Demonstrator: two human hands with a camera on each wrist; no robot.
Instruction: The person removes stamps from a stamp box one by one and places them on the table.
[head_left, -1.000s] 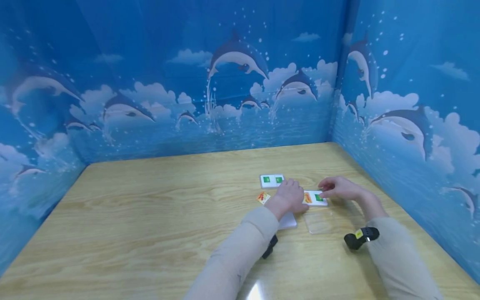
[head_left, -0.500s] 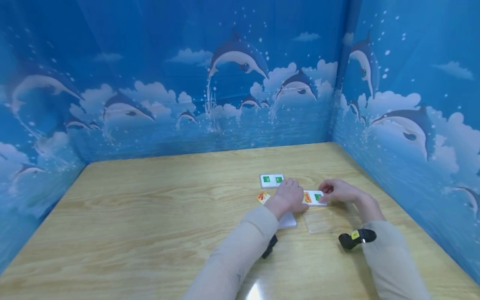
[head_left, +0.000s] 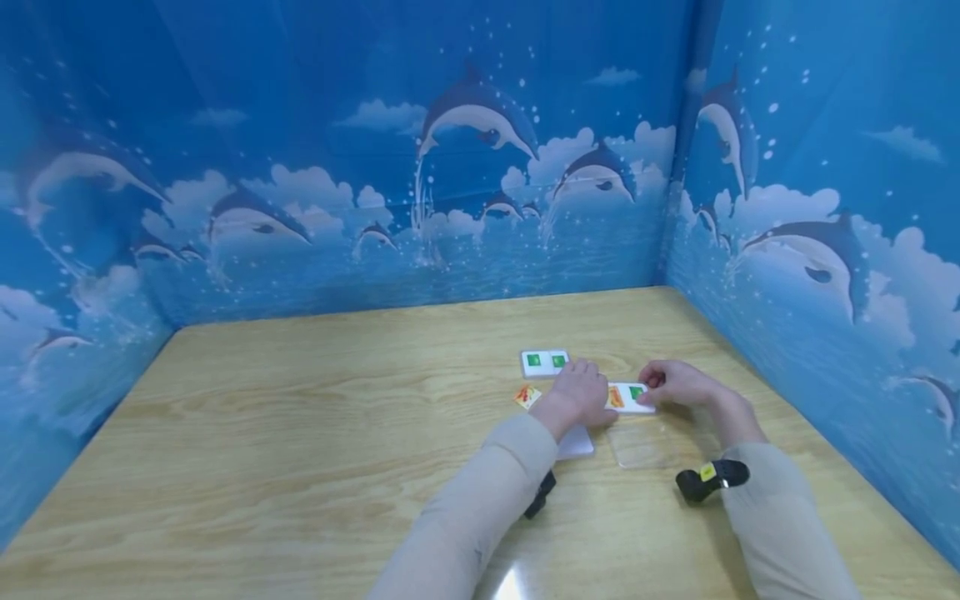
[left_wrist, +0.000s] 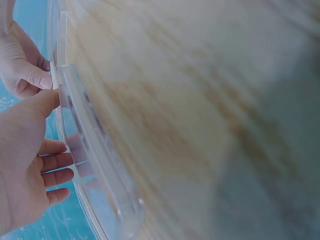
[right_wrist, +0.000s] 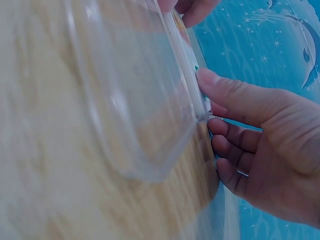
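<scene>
A flat white picture board (head_left: 624, 408) lies on the right half of the table, showing an orange picture and a green square; its left part is hidden under my left hand (head_left: 576, 392). That hand grips the board across, thumb at the front edge and fingers over the back. My right hand (head_left: 678, 385) pinches the board's right end, thumb beside the green square (head_left: 636, 393). In the right wrist view the right thumb (right_wrist: 230, 92) presses on the board's edge with the other fingers curled below. A second white board (head_left: 546, 362) with two green squares lies behind.
A clear plastic lid (head_left: 637, 446) lies in front of the board. A white flat piece (head_left: 576, 443) shows partly from under the left wrist. A small orange-and-yellow picture card (head_left: 527, 396) lies to the left. Dolphin-printed curtains (head_left: 420, 208) border the table (head_left: 300, 433).
My right hand's thumb and fingertips have moved from over the green square to the board's right end, uncovering more of the square. The left hand has stayed in place.
</scene>
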